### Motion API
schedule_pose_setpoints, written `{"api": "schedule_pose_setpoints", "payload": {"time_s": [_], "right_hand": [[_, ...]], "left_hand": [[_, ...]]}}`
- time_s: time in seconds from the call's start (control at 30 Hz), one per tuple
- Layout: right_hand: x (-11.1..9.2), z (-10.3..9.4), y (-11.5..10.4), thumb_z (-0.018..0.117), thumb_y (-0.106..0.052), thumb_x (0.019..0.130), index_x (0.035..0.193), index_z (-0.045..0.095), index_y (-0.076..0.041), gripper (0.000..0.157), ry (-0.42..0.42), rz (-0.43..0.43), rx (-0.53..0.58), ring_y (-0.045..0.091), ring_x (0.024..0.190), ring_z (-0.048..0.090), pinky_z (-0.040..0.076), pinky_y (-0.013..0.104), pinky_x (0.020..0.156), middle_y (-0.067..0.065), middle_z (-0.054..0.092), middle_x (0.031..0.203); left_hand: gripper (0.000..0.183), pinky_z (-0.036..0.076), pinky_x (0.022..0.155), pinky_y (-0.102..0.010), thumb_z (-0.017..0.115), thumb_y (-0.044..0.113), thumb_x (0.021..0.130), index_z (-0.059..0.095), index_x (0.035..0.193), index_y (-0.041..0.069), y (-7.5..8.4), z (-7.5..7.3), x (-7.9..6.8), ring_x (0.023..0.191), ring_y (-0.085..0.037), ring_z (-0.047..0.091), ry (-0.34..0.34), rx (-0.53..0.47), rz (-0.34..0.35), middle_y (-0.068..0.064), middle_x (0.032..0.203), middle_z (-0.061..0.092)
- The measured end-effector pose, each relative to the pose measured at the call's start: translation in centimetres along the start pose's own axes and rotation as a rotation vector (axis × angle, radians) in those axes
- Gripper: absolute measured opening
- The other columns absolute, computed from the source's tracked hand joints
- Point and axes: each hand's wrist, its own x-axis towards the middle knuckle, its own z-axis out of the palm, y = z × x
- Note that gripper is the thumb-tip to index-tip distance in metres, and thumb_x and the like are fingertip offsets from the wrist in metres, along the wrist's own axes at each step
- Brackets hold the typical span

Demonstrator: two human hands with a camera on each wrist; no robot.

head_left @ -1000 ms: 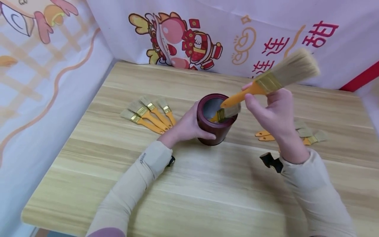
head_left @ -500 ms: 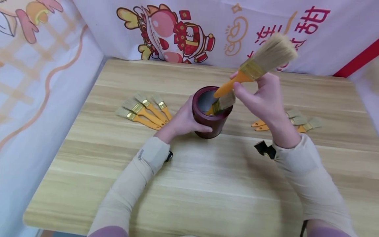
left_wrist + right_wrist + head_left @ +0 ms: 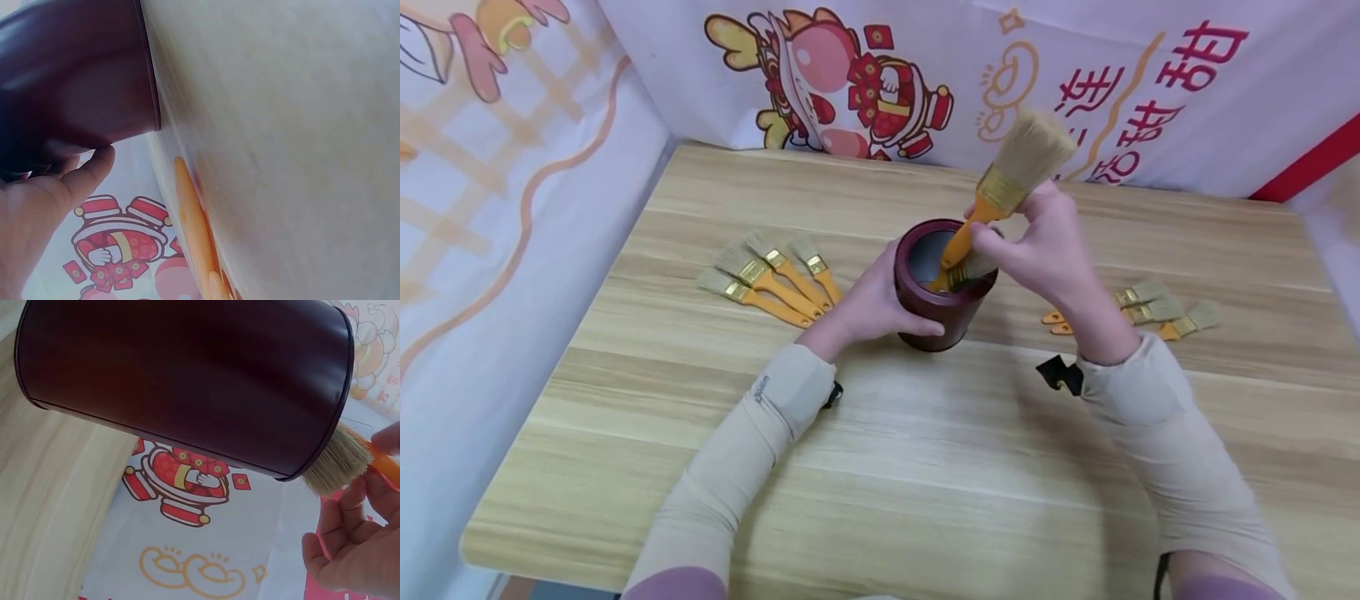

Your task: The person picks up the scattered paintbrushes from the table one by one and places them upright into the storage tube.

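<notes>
A dark red cylindrical pot (image 3: 958, 318) stands on the table, its mouth facing up. My left hand (image 3: 876, 304) grips its left side, the thumb across the front; the left wrist view shows fingers against the pot's wall (image 3: 75, 81). My right hand (image 3: 1045, 246) pinches a wide paintbrush (image 3: 1000, 190) by its orange handle, bristles upward, with the handle's end at the pot's mouth. Inside the pot, a smaller paintbrush (image 3: 976, 267) leans on the right rim, bristles out. In the right wrist view those bristles (image 3: 340, 462) show beside my right fingers. The pot hides most of its handle.
Several orange-handled paintbrushes (image 3: 767, 283) lie fanned out left of the pot. More paintbrushes (image 3: 1153, 310) lie to the right, partly behind my right forearm. A printed white cloth (image 3: 985, 50) hangs along the back edge of the wooden table (image 3: 880, 483).
My right hand has moved left and down towards the pot. The wide paintbrush has turned more upright, its handle end lower at the mouth. My left hand keeps its grip.
</notes>
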Motion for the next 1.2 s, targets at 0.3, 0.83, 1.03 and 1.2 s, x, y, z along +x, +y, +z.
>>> {"api": "schedule_pose_setpoints", "payload": {"time_s": [0.3,0.83,1.03,1.2], "right_hand": [[0.2,0.8,0.7,0.066,-0.005,0.082,0.109,0.06,0.004,0.029,-0.098,0.033,0.007,0.022,0.102,0.052,0.043,0.035,0.087,0.018,0.063,0.107],[1.2,0.1,0.8,0.078,-0.024,0.079,0.141,0.045,-0.001,0.074,-0.297,0.243,-0.044,0.033,0.134,0.037,0.031,0.052,0.113,0.022,0.041,0.143],[-0.5,-2.8,0.8,0.076,-0.018,0.082,0.152,0.021,-0.003,0.091,-0.263,0.302,0.08,0.031,0.144,0.024,0.024,0.049,0.119,0.02,0.021,0.154],[-2.3,-5.1,2.6,0.061,-0.028,0.094,0.154,0.009,-0.002,0.083,-0.237,0.397,0.051,0.036,0.146,0.017,0.022,0.053,0.118,0.024,0.01,0.156]], "left_hand": [[0.104,0.034,0.115,-0.034,0.088,0.008,0.065,0.025,0.148,0.01,0.2,0.1,-0.1,0.132,-0.02,0.043,0.004,0.004,-0.021,-0.009,0.145,0.041],[0.107,0.036,0.113,-0.031,0.092,0.017,0.06,0.028,0.146,0.016,-3.1,0.6,0.8,0.129,-0.015,0.047,0.034,-0.007,0.072,-0.001,0.142,0.045],[0.109,0.035,0.113,-0.031,0.093,0.019,0.06,0.028,0.147,0.02,-3.5,0.6,0.9,0.128,-0.01,0.045,0.027,0.015,0.068,0.002,0.142,0.044],[0.108,0.033,0.115,-0.035,0.091,0.012,0.062,0.026,0.148,0.015,-2.2,0.4,0.4,0.131,-0.016,0.043,0.024,0.006,0.033,-0.004,0.145,0.042]]}}
